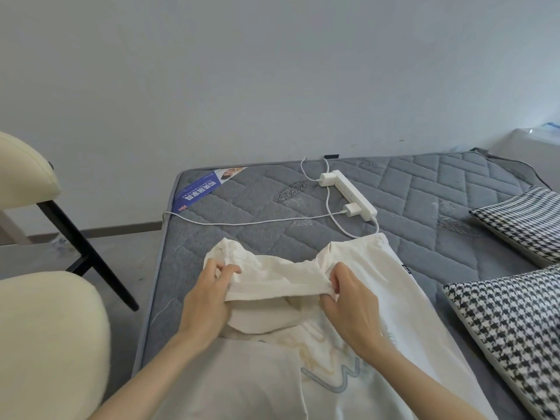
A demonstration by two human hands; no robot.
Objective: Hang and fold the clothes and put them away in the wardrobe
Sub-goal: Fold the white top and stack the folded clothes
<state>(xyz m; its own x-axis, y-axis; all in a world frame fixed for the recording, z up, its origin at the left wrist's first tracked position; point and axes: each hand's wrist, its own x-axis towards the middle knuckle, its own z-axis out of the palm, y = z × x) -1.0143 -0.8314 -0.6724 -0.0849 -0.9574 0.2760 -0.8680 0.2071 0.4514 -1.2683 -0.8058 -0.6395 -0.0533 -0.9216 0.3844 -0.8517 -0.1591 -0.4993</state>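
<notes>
We are early in the fold: a cream-white cotton T-shirt with pale blue lettering [272, 280] lies at centre frame on the grey quilted mattress [242, 213].

Head view: our left hand [209, 298] and right hand [351, 310] each pinch the shirt's turned-over upper edge, fingers [230, 269] curled into the cloth and holding nothing else. We judge this first fold unfinished. No hanger or wardrobe shows in frame, so finishing the fold, hanging and putting away are all still left.
</notes>
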